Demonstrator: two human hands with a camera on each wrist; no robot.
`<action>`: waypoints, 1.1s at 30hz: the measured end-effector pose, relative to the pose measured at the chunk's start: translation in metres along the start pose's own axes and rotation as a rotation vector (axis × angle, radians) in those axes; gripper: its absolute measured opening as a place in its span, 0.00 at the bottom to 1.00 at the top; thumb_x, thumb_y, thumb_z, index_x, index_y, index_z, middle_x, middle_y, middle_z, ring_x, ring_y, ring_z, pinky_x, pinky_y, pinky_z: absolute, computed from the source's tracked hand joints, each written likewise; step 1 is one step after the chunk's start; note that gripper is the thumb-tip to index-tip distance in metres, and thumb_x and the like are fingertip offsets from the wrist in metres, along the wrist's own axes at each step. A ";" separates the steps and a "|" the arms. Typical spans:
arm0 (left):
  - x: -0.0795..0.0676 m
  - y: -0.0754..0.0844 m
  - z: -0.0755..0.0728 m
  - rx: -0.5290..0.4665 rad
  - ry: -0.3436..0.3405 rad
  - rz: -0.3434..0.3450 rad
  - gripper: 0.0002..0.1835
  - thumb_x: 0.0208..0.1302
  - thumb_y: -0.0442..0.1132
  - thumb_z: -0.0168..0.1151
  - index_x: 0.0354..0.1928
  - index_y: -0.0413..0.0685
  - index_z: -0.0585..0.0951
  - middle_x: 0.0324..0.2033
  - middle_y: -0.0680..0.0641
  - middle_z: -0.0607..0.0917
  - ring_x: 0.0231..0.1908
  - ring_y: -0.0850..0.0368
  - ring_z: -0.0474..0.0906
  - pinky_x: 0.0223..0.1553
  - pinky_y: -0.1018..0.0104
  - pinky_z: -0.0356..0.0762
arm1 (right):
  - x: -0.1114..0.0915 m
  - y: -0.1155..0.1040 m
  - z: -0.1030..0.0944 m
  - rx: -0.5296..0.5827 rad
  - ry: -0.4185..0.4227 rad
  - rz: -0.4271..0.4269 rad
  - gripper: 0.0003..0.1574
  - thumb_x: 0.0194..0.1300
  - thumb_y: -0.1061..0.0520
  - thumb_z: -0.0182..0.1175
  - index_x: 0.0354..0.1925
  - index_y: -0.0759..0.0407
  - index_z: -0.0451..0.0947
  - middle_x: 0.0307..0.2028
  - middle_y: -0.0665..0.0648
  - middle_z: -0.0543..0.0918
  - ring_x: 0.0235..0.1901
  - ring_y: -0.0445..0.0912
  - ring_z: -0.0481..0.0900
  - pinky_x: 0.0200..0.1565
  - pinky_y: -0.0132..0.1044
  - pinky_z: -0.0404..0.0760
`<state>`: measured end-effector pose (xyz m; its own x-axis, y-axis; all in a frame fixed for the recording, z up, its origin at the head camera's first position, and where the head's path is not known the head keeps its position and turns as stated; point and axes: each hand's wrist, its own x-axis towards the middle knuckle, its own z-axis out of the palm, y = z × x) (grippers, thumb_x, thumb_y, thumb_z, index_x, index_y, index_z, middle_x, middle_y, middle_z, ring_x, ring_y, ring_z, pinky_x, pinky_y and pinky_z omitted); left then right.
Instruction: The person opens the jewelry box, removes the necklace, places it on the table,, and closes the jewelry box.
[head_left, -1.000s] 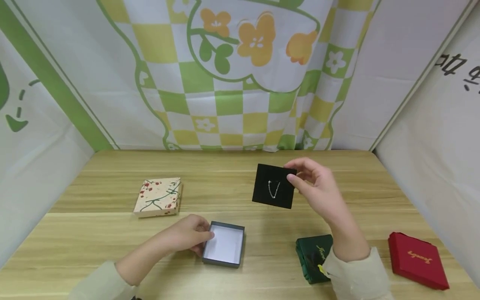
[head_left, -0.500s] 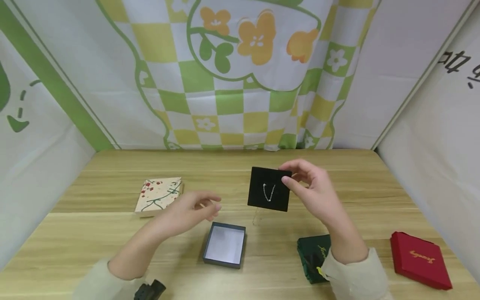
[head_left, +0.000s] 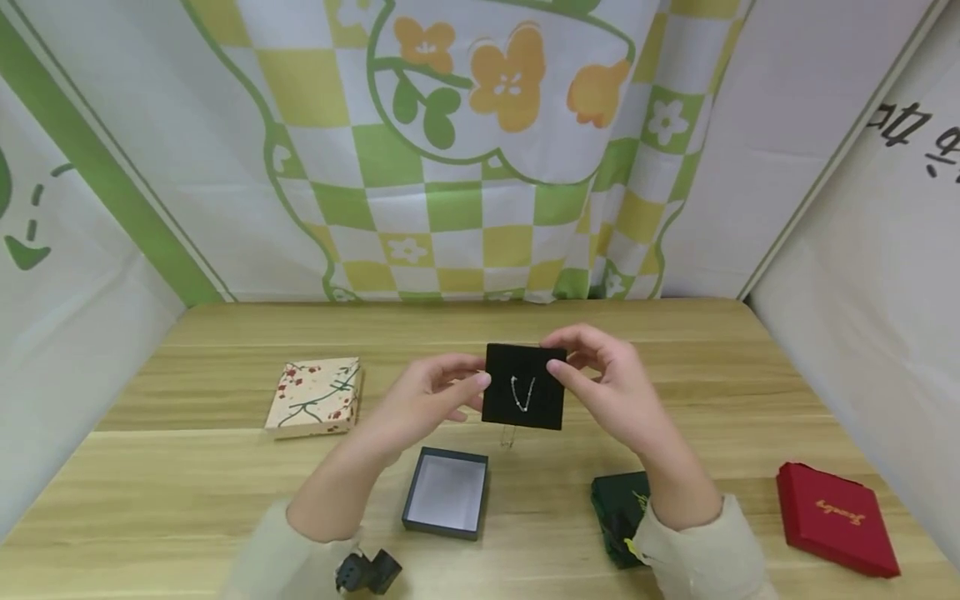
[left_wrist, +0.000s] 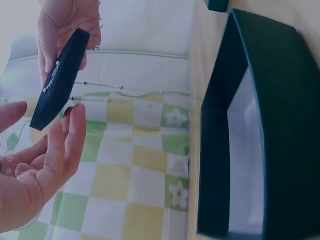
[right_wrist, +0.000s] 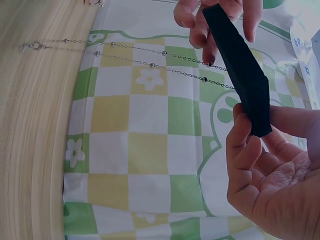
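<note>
My right hand pinches the square black pad; my left hand, spread around its edge, could snag the dangling thin silver bead chain

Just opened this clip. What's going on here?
A person's right hand pinches a square black pad above the table. A fine chain shows on the pad's front, with lengths of it hanging behind. The left hand is at the opposite edge, thumb and fingers spread around it. An open dark box sits below, with a floral box to the left and green and red boxes to the right.
</note>
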<state>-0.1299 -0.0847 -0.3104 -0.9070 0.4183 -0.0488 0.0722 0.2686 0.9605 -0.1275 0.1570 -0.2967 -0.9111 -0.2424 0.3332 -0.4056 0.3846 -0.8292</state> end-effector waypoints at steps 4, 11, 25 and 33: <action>0.002 -0.002 0.002 -0.068 -0.014 -0.005 0.26 0.73 0.41 0.55 0.66 0.31 0.69 0.58 0.33 0.79 0.44 0.54 0.84 0.46 0.58 0.83 | 0.002 0.002 0.004 -0.002 -0.014 0.008 0.12 0.66 0.67 0.61 0.48 0.65 0.80 0.46 0.63 0.85 0.35 0.41 0.79 0.32 0.32 0.75; 0.004 -0.009 0.007 -0.086 0.003 0.008 0.16 0.70 0.36 0.58 0.54 0.32 0.75 0.42 0.43 0.79 0.38 0.58 0.78 0.41 0.58 0.83 | 0.002 0.003 0.010 -0.022 -0.016 0.003 0.11 0.66 0.66 0.61 0.48 0.64 0.80 0.46 0.63 0.85 0.35 0.42 0.79 0.32 0.31 0.75; 0.005 -0.010 0.003 -0.065 0.078 0.022 0.13 0.71 0.38 0.58 0.52 0.38 0.77 0.40 0.44 0.82 0.35 0.59 0.81 0.40 0.57 0.83 | -0.002 -0.004 0.029 -0.394 0.164 -0.365 0.09 0.56 0.63 0.73 0.35 0.56 0.82 0.43 0.57 0.76 0.45 0.53 0.67 0.43 0.43 0.68; 0.003 -0.008 0.005 -0.062 0.110 0.025 0.17 0.71 0.39 0.59 0.57 0.38 0.77 0.47 0.39 0.86 0.41 0.56 0.82 0.37 0.60 0.82 | -0.007 -0.006 0.043 -0.563 0.150 -0.437 0.11 0.52 0.57 0.77 0.31 0.54 0.82 0.40 0.55 0.77 0.46 0.55 0.68 0.47 0.47 0.73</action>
<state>-0.1309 -0.0817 -0.3190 -0.9457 0.3251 0.0023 0.0725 0.2038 0.9763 -0.1159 0.1178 -0.3132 -0.6414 -0.3696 0.6724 -0.6737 0.6906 -0.2631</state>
